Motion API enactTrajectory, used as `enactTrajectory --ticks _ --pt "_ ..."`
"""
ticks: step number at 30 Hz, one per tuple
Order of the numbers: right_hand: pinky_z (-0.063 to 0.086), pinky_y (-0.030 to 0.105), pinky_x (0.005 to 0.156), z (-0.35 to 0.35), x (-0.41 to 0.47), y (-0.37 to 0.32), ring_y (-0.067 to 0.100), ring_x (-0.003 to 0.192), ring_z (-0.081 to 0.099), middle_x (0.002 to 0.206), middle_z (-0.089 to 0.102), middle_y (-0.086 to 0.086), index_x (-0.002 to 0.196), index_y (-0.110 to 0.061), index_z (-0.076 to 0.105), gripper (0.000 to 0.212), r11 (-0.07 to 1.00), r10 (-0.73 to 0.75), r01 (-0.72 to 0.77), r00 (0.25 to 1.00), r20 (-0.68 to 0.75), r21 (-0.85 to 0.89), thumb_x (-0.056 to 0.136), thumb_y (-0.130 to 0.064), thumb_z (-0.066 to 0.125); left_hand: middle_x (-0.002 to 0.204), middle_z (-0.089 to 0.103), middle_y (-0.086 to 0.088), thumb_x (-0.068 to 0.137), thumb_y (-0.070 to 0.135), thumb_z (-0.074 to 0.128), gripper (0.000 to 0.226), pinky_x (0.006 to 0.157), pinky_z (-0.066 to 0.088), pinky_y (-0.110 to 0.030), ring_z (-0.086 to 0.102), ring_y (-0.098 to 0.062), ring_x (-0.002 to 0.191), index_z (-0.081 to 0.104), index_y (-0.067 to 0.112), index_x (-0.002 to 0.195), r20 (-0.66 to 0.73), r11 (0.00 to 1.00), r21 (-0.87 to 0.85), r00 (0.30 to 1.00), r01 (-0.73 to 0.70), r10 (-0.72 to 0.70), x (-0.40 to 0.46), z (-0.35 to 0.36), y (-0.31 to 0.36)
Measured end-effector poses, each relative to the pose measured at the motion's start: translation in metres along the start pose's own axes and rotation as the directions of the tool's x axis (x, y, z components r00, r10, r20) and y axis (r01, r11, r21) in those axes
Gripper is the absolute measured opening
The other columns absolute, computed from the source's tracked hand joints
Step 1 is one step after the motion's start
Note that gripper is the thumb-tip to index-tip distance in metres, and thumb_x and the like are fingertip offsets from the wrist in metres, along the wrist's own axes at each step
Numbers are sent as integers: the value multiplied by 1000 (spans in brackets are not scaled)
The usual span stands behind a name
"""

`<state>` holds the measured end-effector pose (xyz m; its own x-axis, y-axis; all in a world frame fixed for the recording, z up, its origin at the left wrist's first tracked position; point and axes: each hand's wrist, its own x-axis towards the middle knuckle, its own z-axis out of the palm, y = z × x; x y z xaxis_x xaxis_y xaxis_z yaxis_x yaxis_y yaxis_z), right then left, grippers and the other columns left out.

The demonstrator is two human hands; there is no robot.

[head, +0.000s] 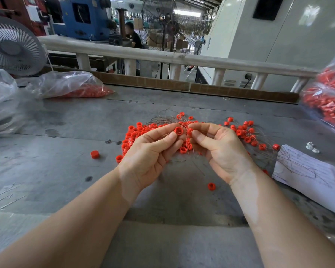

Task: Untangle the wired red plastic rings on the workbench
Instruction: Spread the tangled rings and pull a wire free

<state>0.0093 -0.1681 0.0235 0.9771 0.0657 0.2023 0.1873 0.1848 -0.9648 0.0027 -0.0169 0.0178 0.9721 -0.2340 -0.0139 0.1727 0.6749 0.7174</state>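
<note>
Two small red plastic rings [178,130] pinched, one per hand: left hand [153,151], right hand [219,147]. Most of the wired red heap [135,132] on the grey desk [66,151] remains tangled (few lie loose).

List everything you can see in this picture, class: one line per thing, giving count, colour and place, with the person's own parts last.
rings: many, red, piled mid-bench among thin wires
loose rings: about three, red, lying apart near the pile
bags: three, clear, holding red parts; two at left, one at right edge
paper: one sheet, white, right of the pile
white parts: a few, beyond the paper
fan: one, grey, far left
rail: one, white, behind the bench
bench: one, grey
left hand: pinches one ring
right hand: pinches another ring
</note>
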Motion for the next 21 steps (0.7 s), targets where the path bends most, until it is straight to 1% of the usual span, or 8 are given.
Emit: enactTrajectory --ticks 5,9,10,13,14,16,21 --pt "52 18 58 2 -2 0 5 62 63 66 69 -4 83 -14 65 14 999 -7 6 1000 -20 -44 84 -1 60 79 73 -10 67 -1 59 21 61 56 -17 72 -15 74 77 7 74 0 1000 5 1000 -4 4 -1 0 0" --pt "52 20 54 7 -3 0 7 59 63 66 67 -5 86 -15 60 14 998 25 -26 999 -20 -51 91 -3 54 77 73 -10 67 -1 58 21 61 56 -17 71 -13 71 77 7 73 -1 1000 -3 1000 -9 9 0 0 0" --pt "50 19 51 8 -3 0 6 56 61 64 65 -6 85 -16 59 16 997 27 -28 999 -20 -73 92 -3 53 77 73 -9 67 0 58 21 61 56 -17 71 -13 71 77 7 73 -3 1000 -2 1000 -11 11 0 1 -1" --pt "36 13 40 9 -4 -1 2 47 49 56 57 -11 83 -18 57 19 991 5 -9 999 -33 -136 92 -2 53 79 73 -9 67 0 58 21 62 56 -17 71 -12 72 77 8 74 5 1000 0 1000 -9 9 0 0 -1" --pt "34 12 40 9 -4 -1 1 46 45 55 55 -11 83 -18 57 19 989 -3 -3 999 -40 -145 93 -2 53 79 73 -9 67 0 58 21 61 55 -17 71 -13 73 77 7 74 7 1000 -1 1000 -7 7 0 0 -1" --pt "34 11 42 10 -4 -1 0 46 42 55 52 -12 82 -19 57 19 986 -13 3 998 -58 -166 93 -3 54 79 73 -9 68 -1 58 22 61 55 -16 72 -13 74 77 7 74 15 1000 -1 1000 -3 3 0 0 -1" --pt "38 12 46 13 -4 1 -2 47 44 54 57 -14 83 -21 58 18 977 -34 19 997 -68 -210 92 -7 56 80 73 -9 70 0 57 22 61 55 -16 72 -13 75 77 7 76 72 1000 -8 997 21 -20 -3 2 0"
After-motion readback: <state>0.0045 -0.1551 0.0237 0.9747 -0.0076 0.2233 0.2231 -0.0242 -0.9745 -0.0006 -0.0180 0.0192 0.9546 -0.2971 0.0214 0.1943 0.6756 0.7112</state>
